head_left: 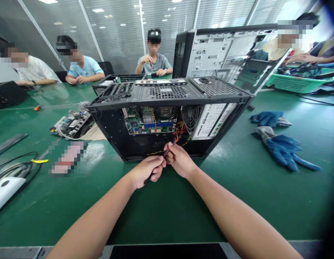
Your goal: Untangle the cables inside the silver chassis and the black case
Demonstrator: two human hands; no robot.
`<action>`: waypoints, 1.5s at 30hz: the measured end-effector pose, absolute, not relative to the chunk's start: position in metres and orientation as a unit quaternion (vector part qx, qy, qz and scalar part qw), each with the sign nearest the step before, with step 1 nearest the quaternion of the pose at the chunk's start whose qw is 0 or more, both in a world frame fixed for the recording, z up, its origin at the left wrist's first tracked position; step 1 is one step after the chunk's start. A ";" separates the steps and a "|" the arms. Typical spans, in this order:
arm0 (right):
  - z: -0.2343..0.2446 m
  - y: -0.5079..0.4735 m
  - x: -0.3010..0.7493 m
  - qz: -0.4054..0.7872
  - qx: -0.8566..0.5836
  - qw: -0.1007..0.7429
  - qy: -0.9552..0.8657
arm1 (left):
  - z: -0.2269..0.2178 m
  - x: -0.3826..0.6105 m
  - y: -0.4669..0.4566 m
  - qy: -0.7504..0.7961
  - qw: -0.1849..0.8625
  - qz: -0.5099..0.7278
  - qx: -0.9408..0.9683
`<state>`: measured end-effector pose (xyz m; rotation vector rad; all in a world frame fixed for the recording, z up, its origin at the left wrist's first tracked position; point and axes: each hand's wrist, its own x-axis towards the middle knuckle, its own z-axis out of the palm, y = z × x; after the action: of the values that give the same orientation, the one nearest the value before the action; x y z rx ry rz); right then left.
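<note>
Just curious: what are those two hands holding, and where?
Both hands, left and right, pinch the loose end of the red, yellow and black wire bundle.

A: We see a bright room, lit from above by ceiling panels (98, 10). The green table (237, 187) shines with soft white reflections, strongest at the left side.

B: Yes, and we notice only weak shadows, under the computer case (167, 118) and the arms. The inside of the case is darker.

A: Straight lines bend toward the borders, and the right edge goes dark and blurry. Some faces and one flat object are pixelated.
</note>
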<state>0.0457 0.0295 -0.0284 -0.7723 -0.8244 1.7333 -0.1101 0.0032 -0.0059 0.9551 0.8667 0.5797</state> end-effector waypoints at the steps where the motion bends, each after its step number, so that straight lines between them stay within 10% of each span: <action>1: -0.028 0.029 0.046 0.720 -0.321 0.512 -0.342 | -0.006 -0.110 0.003 0.399 0.761 0.266 0.437; 20: -0.030 0.029 0.045 0.716 -0.319 0.519 -0.342 | -0.003 -0.110 0.004 0.376 0.810 0.260 0.368; 45: -0.029 0.028 0.043 0.685 -0.358 0.526 -0.354 | -0.012 -0.105 0.003 0.494 0.540 0.225 0.643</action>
<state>0.0435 0.0283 -0.0285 -0.8556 -0.8473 1.6392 -0.1051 0.0032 -0.0118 1.5284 1.1736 0.5338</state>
